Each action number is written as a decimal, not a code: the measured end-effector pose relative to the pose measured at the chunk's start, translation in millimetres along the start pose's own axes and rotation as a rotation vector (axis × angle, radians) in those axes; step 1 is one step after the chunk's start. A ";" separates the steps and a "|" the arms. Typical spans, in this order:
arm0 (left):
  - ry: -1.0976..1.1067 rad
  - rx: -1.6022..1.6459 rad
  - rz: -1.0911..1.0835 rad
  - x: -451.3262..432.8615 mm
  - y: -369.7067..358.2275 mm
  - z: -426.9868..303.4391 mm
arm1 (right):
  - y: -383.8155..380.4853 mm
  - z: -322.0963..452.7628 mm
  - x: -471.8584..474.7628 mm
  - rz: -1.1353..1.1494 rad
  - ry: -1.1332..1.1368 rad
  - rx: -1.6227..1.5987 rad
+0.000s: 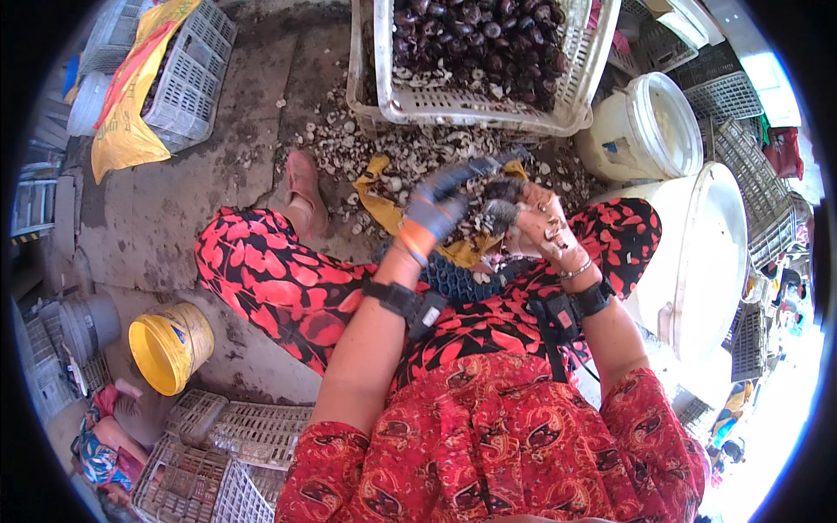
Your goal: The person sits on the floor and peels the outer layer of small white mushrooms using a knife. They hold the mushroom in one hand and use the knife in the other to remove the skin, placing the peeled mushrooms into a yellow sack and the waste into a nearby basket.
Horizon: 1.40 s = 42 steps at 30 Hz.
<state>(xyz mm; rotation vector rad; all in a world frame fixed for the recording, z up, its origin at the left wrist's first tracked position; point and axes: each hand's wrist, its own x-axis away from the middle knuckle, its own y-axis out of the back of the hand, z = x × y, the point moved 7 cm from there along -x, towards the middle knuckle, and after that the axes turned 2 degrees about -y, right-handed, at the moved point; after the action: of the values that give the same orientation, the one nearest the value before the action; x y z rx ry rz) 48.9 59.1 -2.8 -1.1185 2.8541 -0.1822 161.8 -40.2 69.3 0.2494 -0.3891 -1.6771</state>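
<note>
My left hand (441,196) wears a grey glove with an orange cuff and is blurred by motion. It reaches over a heap of pale peelings (458,147); whether it holds anything is unclear. Close beside it, my right hand (544,219) has dark coverings on some fingers and scraps of peel stuck to the skin. What lies between its fingers is hidden. Below both hands, a blue openwork basket (451,278) sits between my legs, with yellow cloth (467,252) at its edge. Ahead stands a white plastic crate (458,112) of dark, round water chestnuts (484,39).
White buckets (667,127) and a large white tub (713,261) stand close on my right. At left are a yellow bucket (171,346) and a crate (189,85) with a yellow sack (134,104) over it. Stacked crates (261,431) lie behind; another person (111,438) is at lower left.
</note>
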 end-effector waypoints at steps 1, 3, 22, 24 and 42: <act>0.265 0.221 -0.093 1.4 9.5 24.6 | 4.6 17.8 4.0 -0.004 0.149 0.256; 0.162 0.356 -0.110 -4.2 18.7 19.7 | 10.3 -8.1 9.7 -0.051 -0.164 -0.065; -0.285 -0.324 0.073 2.0 -19.4 -44.1 | 27.1 2.5 21.9 -0.079 -0.352 -0.224; -0.506 -0.505 0.122 8.2 -37.2 -72.3 | 24.5 3.3 19.7 0.005 -0.185 0.040; -0.441 -0.533 -0.048 8.2 -18.1 -54.6 | 20.6 28.1 19.1 -0.125 -0.261 -0.528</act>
<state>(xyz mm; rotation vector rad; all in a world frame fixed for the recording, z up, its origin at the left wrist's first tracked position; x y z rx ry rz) 49.1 45.0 53.5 -1.1175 2.5252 0.7660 167.1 -58.2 104.4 -0.3444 -0.1114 -1.8765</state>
